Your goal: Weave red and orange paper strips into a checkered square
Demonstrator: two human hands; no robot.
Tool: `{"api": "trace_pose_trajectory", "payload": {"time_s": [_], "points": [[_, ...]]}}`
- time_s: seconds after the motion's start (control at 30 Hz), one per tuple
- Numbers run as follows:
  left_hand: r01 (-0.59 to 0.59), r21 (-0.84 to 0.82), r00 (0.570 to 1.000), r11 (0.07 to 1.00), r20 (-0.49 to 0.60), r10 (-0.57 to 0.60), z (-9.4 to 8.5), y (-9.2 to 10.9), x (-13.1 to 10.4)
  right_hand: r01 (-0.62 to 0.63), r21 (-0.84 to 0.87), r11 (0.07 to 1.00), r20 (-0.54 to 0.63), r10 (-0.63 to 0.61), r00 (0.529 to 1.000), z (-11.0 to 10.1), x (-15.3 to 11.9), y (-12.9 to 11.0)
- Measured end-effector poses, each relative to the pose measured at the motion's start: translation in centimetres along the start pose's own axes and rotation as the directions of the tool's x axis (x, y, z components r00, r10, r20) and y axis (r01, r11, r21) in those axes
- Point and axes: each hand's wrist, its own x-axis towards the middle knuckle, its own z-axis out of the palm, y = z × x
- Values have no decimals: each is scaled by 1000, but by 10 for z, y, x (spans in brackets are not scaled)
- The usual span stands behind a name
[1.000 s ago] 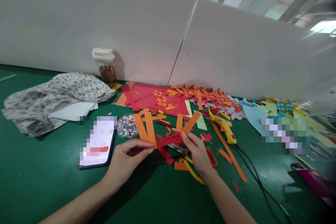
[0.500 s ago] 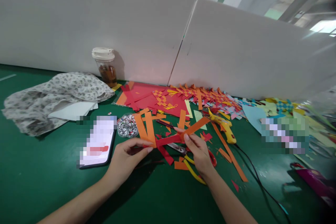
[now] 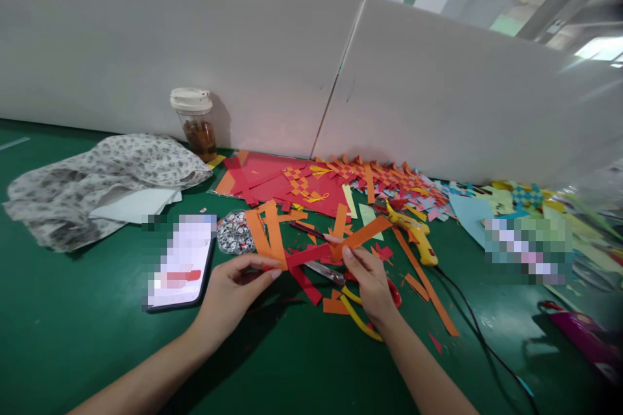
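Note:
Between my two hands stretches a red paper strip point(image 3: 309, 255) with orange strips at both ends. My left hand point(image 3: 242, 282) pinches its left end, where two orange strips point(image 3: 275, 233) fan upward. My right hand point(image 3: 368, 277) grips the other end, where an orange strip point(image 3: 364, 235) slants up to the right. Below and behind the held strips lie scissors point(image 3: 357, 321) with yellow handles, partly covered by my right hand. Another red strip point(image 3: 306, 285) points down towards the front, beside orange scraps point(image 3: 335, 306).
A phone point(image 3: 181, 262) and a clear case of small pieces point(image 3: 235, 232) are at left. Behind stand a lidded cup point(image 3: 195, 123), patterned cloth point(image 3: 121, 162) and woven paper pieces point(image 3: 384, 181). A yellow glue gun point(image 3: 416, 233) with a black cable lies right.
The orange strips at my left hand have shifted slightly left and up. My right hand and its end of the strips have moved a little to the right.

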Motion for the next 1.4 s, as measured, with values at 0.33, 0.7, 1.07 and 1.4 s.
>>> {"api": "trace_pose_trajectory", "payload": {"time_s": [0.33, 0.7, 1.07, 1.4], "points": [[-32, 31, 999, 999, 31, 31, -1, -1, 0, 1, -40, 999, 11, -1, 1000, 0, 1, 0], [-57, -6, 997, 998, 54, 58, 1, 1, -3, -13, -27, 1000, 74, 15, 997, 0, 1, 2], [-90, 20, 995, 996, 45, 89, 1, 4, -6, 16, -74, 997, 70, -11, 997, 0, 3, 4], [-78, 24, 996, 997, 50, 77, 2, 4, -5, 28, -69, 997, 89, -22, 996, -1, 1, 3]]}}
